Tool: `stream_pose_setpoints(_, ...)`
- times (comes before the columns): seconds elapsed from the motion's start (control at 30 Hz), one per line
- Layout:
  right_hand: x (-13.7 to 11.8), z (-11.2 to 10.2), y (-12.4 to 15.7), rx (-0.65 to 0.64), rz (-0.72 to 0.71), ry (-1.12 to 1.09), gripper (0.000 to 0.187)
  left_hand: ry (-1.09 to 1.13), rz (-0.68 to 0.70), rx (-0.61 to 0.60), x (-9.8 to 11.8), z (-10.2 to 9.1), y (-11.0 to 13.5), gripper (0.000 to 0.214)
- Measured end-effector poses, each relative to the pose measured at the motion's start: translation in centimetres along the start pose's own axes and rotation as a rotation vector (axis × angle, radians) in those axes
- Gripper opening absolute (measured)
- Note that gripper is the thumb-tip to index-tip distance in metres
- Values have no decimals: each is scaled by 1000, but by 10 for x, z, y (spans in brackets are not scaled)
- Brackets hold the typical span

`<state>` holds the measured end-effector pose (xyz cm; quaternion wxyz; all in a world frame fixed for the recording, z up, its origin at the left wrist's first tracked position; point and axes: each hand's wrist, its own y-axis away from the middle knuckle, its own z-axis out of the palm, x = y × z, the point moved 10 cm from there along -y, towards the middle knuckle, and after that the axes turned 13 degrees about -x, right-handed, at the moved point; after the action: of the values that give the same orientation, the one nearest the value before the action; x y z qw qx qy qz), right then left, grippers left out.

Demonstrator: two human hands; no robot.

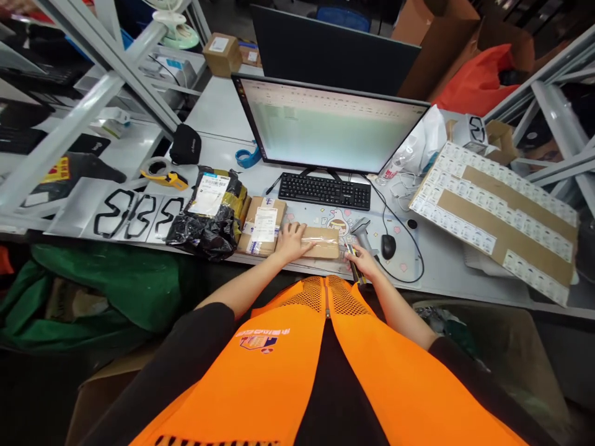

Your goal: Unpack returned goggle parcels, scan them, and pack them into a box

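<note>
A small brown cardboard box point(324, 243) with shiny clear tape lies at the desk's front edge. My left hand point(292, 242) rests on its left end, fingers spread. My right hand point(363, 262) is closed around a yellow and black box cutter point(355, 265), close to the right end of the box. Left of my left hand sits another brown parcel point(264, 227) with white labels. Beside that parcel is a bulky package point(211, 210) wrapped in black plastic and yellow tape, with a white label on top.
Behind the box stand a black keyboard point(324, 190) and a monitor point(330, 124). A barcode scanner point(364, 234) and a mouse point(388, 246) lie to the right, near a label-covered cardboard sheet point(497, 217). A tape dispenser point(165, 173) is at left. Below the desk hangs a green bag point(102, 279).
</note>
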<state>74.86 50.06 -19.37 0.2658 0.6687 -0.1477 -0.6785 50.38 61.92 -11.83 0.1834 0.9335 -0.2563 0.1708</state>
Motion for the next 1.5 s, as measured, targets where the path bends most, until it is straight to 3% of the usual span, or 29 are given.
stream_pose_setpoints(0.13,-26,2,-15,-17,-47,25,71,33,-41,64,-6,-1,17,63)
stream_pose_setpoints(0.37,-60,-1,-39,-55,-24,218,64,91,-31,99,-10,-3,13,50)
stream_pose_setpoints(0.57,-56,4,-31,-100,18,263,62,86,-69,119,-12,-2,14,50)
stream_pose_setpoints(0.8,-27,25,8,-204,69,308,68,26,-76,155,-10,-1,11,46)
stream_pose_setpoints(0.9,-22,13,20,-156,84,356,62,65,-55,158,-14,1,8,46)
stream_pose_setpoints(0.97,-36,-8,23,-53,78,477,58,122,-21,201,-19,-2,12,46)
stream_pose_setpoints(1.07,-89,-21,22,56,-7,835,50,203,33,308,-32,-7,34,53)
stream_pose_setpoints(1.17,-142,24,7,-21,-92,1217,45,244,-8,310,-47,3,59,74)
stream_pose_setpoints(1.27,-169,103,-15,-166,-129,1486,40,271,-121,240,-58,20,74,87)
stream_pose_setpoints(1.4,-177,195,-40,-334,-151,1690,41,283,-196,199,-58,30,77,88)
stream_pose_setpoints(1.5,-173,226,-47,-394,-158,1773,41,284,-199,216,-55,29,76,86)
